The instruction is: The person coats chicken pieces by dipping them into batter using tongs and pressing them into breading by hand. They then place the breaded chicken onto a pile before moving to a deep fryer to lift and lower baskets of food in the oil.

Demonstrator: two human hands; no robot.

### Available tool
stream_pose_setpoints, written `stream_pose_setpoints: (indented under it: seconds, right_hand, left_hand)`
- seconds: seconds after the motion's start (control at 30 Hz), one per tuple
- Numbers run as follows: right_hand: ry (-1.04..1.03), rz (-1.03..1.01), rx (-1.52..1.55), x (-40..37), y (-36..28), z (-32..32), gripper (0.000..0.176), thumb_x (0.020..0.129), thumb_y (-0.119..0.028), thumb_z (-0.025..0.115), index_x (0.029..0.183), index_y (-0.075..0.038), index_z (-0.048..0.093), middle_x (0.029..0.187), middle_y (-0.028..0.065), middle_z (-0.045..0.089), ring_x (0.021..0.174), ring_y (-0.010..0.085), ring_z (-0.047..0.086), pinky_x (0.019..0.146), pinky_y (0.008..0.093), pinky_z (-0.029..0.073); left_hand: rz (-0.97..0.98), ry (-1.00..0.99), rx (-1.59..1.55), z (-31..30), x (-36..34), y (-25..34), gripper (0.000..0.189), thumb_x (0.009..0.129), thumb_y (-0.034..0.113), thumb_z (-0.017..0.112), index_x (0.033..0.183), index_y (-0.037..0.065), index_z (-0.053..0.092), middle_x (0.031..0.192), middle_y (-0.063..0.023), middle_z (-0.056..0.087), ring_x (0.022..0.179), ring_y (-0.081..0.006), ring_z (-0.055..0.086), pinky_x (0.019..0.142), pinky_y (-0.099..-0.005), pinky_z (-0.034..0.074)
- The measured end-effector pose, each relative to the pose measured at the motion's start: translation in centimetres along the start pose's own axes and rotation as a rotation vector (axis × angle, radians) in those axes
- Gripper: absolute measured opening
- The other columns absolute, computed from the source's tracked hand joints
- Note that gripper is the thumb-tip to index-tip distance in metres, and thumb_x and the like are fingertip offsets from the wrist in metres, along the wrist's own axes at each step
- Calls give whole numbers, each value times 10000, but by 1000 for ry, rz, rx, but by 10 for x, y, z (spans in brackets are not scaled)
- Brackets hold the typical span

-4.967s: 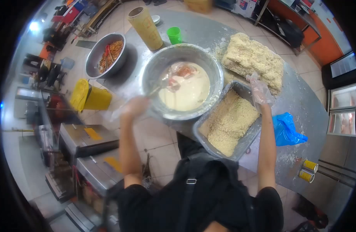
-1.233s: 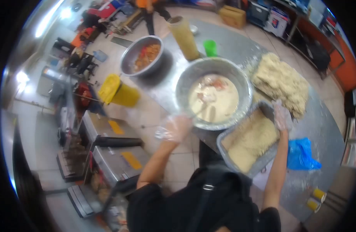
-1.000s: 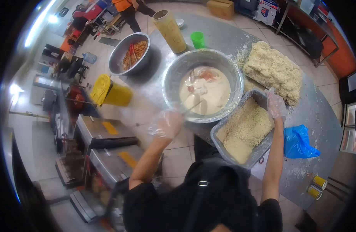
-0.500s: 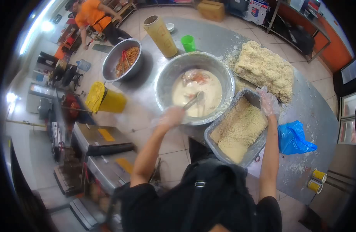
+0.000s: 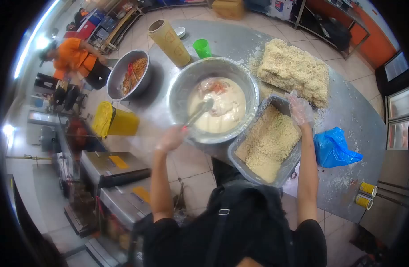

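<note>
My left hand (image 5: 170, 139), in a clear glove and a little blurred, grips metal tongs (image 5: 198, 114) over the near-left rim of a large metal basin (image 5: 178, 119). The tongs' grey tips are in pale, thick batter (image 5: 233, 100) with reddish pieces in it. My right hand (image 5: 299, 110), also gloved, rests at the far-right corner of a grey tub (image 5: 242, 167) with its fingers stretched out. Coarse pale crumbs (image 5: 273, 142) fill much of that tub. Behind it sits a big crumb-covered block (image 5: 293, 71).
A bowl (image 5: 144, 86) of brown-orange food with red-handled tongs stands left. Nearby are a tall roll (image 5: 169, 43), a green cup (image 5: 202, 48) and a yellow bin (image 5: 120, 122). A blue plastic bag (image 5: 334, 149) lies right. A person in orange (image 5: 73, 60) stands far left.
My left hand has drawn back left with the tongs, whose tips have shifted left in the batter. My right hand stays at the tub's corner. The whole view has shifted slightly.
</note>
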State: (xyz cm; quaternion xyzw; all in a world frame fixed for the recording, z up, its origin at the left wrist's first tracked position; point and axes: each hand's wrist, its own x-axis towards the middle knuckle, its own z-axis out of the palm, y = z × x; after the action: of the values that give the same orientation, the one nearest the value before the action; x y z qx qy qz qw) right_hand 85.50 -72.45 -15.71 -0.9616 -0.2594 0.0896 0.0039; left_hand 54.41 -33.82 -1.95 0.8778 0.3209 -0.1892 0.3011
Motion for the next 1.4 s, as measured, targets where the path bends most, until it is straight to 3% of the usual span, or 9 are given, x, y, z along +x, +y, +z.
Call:
stream_pose_setpoints:
  seconds: [0.37,0.53,0.77,0.87,1.07,1.2,1.23,1.33,1.4]
  right_hand:
    - [211,-51,14,5,8,13,384,1013,-264,335,1338,-181,522,1263,94,600,1025,323,592,938,426,441]
    - [482,62,644,-17,13,-13,481,1038,-396,345,1287,-45,561,1042,107,709,952,239,662,862,355,498]
    - [669,221,937,-40,22,-19,448,1038,-371,376,1285,-52,572,1204,88,641,1055,176,620,938,326,476]
    - [636,18,839,-45,54,6,430,991,-211,377,1396,-103,475,1450,35,464,1297,204,472,1083,440,357]
    - [554,-5,932,-80,4,-68,441,961,-159,388,1385,-94,488,1360,85,550,1266,194,511,1049,432,397]
    - [4,178,635,-93,-17,-87,415,971,-251,354,1225,-9,575,1155,193,642,1105,308,612,1021,428,428]
    - [-66,87,243,-89,-14,-68,461,985,-312,335,1141,23,611,1084,221,660,1049,340,635,1016,428,433]
    - [-155,567,514,-87,-39,-45,511,991,-357,320,1075,51,616,1054,231,652,1013,377,630,956,435,479]
    - [-142,489,507,-70,-54,-12,548,989,-402,323,1110,46,614,1086,243,642,1036,394,617,966,437,472]
  left_hand:
    - [-85,-236,58,-17,42,9,422,931,418,565,1060,26,652,677,-30,560,524,-120,491,477,-286,404]
    - [-146,-313,-291,-46,0,16,308,956,327,544,1043,49,644,668,-4,535,483,-55,418,415,-218,319]
    - [147,-205,-292,-48,-57,1,282,965,305,552,1057,49,627,638,41,516,477,-39,419,423,-214,325]
    - [303,-200,-209,-33,-73,17,339,959,316,554,1152,47,624,642,63,525,504,-50,467,453,-236,377]
    - [285,-451,-43,0,-87,109,336,959,322,535,1098,32,636,711,-69,584,632,-118,569,593,-312,463]
    - [518,-160,327,38,-71,85,475,926,384,566,1199,-3,599,857,-159,660,707,-217,611,706,-339,499]
    - [477,-168,271,33,-76,87,477,924,384,567,1194,-7,603,882,-183,660,733,-236,620,740,-347,496]
    - [308,-198,119,15,-92,91,483,922,387,568,1189,-13,608,873,-199,657,736,-228,624,733,-344,491]
    - [189,-218,27,10,-96,85,487,923,390,567,1190,-15,609,838,-190,655,713,-200,619,693,-332,489]
